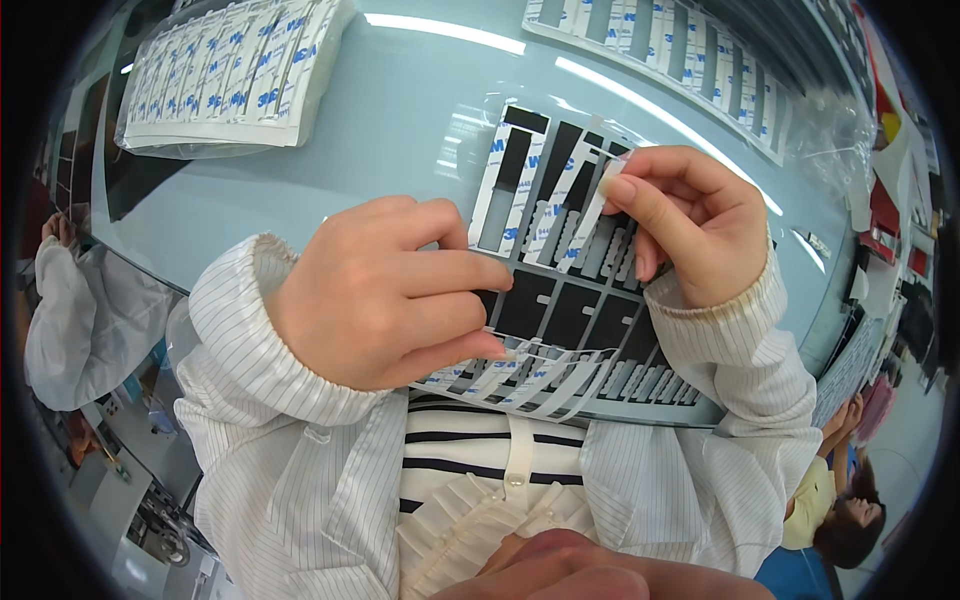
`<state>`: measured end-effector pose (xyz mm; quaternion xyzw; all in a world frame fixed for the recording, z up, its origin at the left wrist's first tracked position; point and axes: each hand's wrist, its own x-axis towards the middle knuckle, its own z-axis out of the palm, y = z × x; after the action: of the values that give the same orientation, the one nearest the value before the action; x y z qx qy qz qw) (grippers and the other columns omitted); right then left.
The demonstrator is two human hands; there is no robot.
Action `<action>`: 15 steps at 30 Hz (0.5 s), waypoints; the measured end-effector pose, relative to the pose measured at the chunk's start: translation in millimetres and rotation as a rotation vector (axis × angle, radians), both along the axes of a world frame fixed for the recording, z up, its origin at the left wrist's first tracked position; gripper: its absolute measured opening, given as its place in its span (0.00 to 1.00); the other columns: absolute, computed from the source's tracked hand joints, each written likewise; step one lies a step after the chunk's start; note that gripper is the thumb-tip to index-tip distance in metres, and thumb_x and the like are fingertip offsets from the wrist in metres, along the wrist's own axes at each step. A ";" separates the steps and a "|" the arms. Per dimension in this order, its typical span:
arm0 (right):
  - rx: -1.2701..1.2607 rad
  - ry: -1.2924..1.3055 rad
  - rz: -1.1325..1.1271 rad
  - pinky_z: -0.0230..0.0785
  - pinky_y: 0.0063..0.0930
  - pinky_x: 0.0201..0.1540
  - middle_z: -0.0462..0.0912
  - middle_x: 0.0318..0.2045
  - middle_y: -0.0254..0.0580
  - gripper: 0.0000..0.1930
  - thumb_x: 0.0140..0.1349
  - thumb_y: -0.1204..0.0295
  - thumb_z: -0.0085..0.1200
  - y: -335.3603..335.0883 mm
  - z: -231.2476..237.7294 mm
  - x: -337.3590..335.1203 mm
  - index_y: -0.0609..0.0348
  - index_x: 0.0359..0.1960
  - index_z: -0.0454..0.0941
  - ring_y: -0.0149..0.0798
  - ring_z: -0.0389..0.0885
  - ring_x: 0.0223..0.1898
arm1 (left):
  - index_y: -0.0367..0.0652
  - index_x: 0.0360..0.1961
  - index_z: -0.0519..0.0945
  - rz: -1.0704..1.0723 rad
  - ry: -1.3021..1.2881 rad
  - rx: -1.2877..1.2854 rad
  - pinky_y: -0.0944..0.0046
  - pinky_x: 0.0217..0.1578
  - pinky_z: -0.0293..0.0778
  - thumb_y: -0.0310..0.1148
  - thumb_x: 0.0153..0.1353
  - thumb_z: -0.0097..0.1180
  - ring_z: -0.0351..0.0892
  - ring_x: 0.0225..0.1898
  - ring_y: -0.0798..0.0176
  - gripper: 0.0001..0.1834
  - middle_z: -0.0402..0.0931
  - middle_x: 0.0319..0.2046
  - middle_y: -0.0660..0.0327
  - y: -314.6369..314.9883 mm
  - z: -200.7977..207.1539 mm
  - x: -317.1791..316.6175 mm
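Observation:
A sheet of black adhesive pads with white backing strips lies on the pale blue table right in front of me. My left hand pinches the sheet's near edge, where several peeled white liner strips curl up. My right hand pinches the top end of one narrow white liner strip between thumb and forefinger, lifted above the sheet. Both wrists wear white pinstriped sleeves.
A bagged stack of white strip sheets lies at the table's far left. Another long sheet of strips runs along the far right, beside clear plastic wrap. Other people sit at the left edge and lower right.

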<state>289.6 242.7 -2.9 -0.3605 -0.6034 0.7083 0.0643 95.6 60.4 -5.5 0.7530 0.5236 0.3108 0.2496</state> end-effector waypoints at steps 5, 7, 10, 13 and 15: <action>0.033 -0.016 0.005 0.68 0.12 0.21 0.87 0.33 0.46 0.09 0.64 0.78 0.60 -3.5 1.3 -3.0 0.70 0.44 0.81 0.22 0.77 0.19 | 0.44 0.21 0.78 0.037 0.051 0.052 0.63 0.22 0.67 0.41 0.45 0.72 0.72 0.26 0.61 0.16 0.86 0.39 0.64 -1.7 -2.3 1.7; 0.065 -0.030 0.006 0.67 0.11 0.21 0.87 0.32 0.45 0.08 0.64 0.78 0.61 -5.1 1.0 -2.7 0.70 0.43 0.82 0.21 0.77 0.19 | 0.44 0.20 0.78 0.033 0.059 0.053 0.64 0.22 0.67 0.41 0.45 0.72 0.72 0.25 0.61 0.16 0.86 0.38 0.64 -1.1 -2.7 1.3; 0.076 -0.025 0.017 0.66 0.11 0.20 0.87 0.32 0.44 0.08 0.64 0.78 0.61 -5.5 -0.7 -2.3 0.69 0.42 0.82 0.20 0.77 0.19 | 0.44 0.19 0.78 0.034 0.069 0.047 0.64 0.22 0.66 0.42 0.45 0.72 0.72 0.25 0.62 0.16 0.86 0.38 0.64 0.0 -1.2 1.2; 0.108 -0.036 0.005 0.61 0.10 0.17 0.85 0.31 0.43 0.07 0.65 0.79 0.60 -7.4 -1.3 -1.9 0.68 0.42 0.81 0.19 0.72 0.15 | 0.44 0.19 0.77 0.040 0.067 0.048 0.65 0.21 0.65 0.42 0.45 0.72 0.72 0.24 0.62 0.17 0.86 0.38 0.64 0.6 -1.5 1.6; 0.091 -0.037 0.000 0.63 0.10 0.18 0.86 0.31 0.42 0.07 0.64 0.79 0.61 -6.2 0.3 -2.3 0.69 0.42 0.82 0.19 0.74 0.17 | 0.44 0.19 0.77 0.042 0.060 0.053 0.65 0.21 0.65 0.42 0.45 0.72 0.71 0.24 0.62 0.17 0.86 0.38 0.64 0.4 -2.9 1.5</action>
<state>287.4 236.6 -2.6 -0.3702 -0.6362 0.6733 0.0697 97.1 60.7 -8.4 0.7571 0.5382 0.3069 0.2073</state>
